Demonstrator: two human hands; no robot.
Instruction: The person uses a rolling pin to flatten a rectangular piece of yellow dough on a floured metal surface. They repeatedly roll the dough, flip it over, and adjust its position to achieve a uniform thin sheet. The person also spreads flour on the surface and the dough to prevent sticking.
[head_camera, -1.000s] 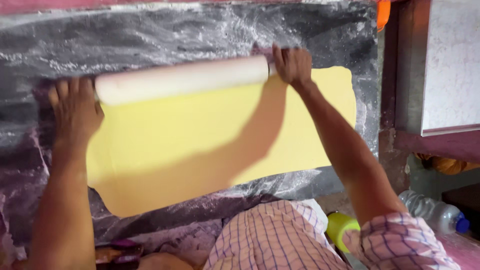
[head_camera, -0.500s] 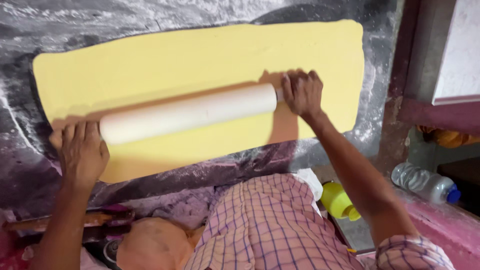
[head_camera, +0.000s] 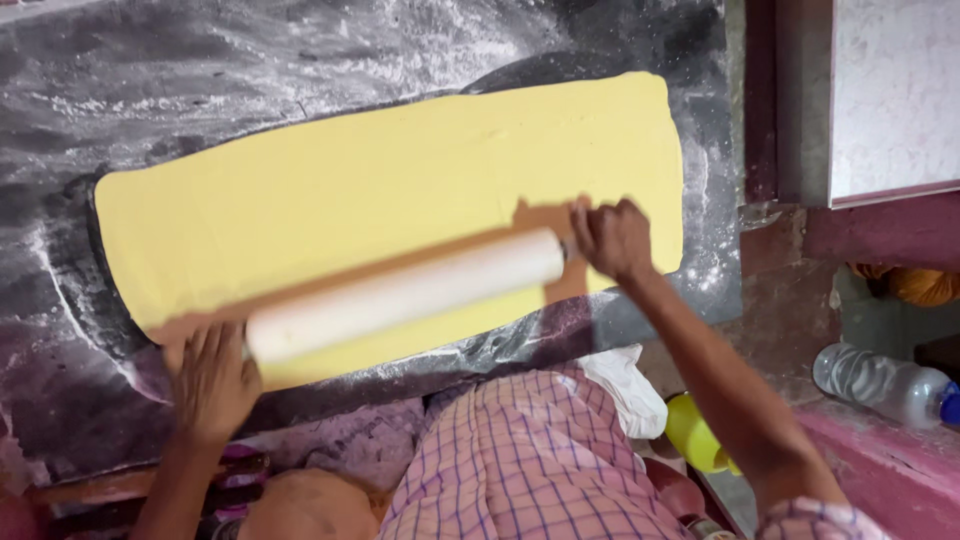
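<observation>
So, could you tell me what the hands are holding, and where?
A white rolling pin, by its two ends: left hand at one, right hand at the other.

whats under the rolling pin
The rolling pin lies on the flat yellow dough sheet, which rests on a floured dark worktop. The dough directly beneath the pin is hidden.

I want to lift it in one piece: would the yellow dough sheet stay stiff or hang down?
The yellow dough sheet looks thin and wide, so it would probably sag and might tear. The floured dark worktop suggests it should not stick much.
</observation>
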